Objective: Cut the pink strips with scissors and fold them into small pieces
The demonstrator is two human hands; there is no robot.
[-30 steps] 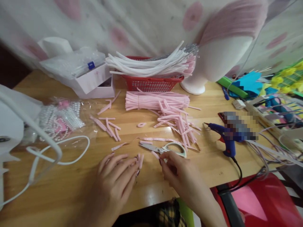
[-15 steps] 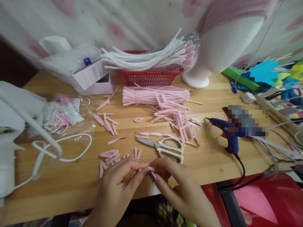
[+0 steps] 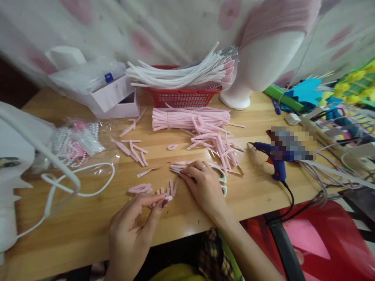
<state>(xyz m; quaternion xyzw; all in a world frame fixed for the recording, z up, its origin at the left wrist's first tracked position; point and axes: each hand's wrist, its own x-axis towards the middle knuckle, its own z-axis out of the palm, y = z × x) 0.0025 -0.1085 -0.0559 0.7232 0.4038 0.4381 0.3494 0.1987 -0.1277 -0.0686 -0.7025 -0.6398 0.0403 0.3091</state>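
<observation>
My left hand (image 3: pixel 133 224) pinches a small pale pink piece of pipe cleaner (image 3: pixel 168 198) between thumb and forefinger, low over the table's front. My right hand (image 3: pixel 205 185) lies over the middle of the scissors (image 3: pixel 220 174), whose blades and light green handles show on either side of it. Its fingers are drawn together near the blades and beside a short pink strip; what they grip is hidden. Short cut pink pieces (image 3: pixel 140 188) lie just beyond my left hand. A small pink loop (image 3: pixel 172 147) rests farther back.
Behind lie a bundle of pink pipe cleaners (image 3: pixel 175 118), a heap of bent ones (image 3: pixel 218 144) and a red basket (image 3: pixel 183 97). A blue glue gun (image 3: pixel 278 164) with its cord is at right. Bagged pearl strings (image 3: pixel 84 140) and a white cable (image 3: pixel 113 175) are at left.
My hands have parted. The right moved forward from the left onto the scissors; the left shifted slightly left, keeping its pinch on the pink piece. The view turned a little to the right.
</observation>
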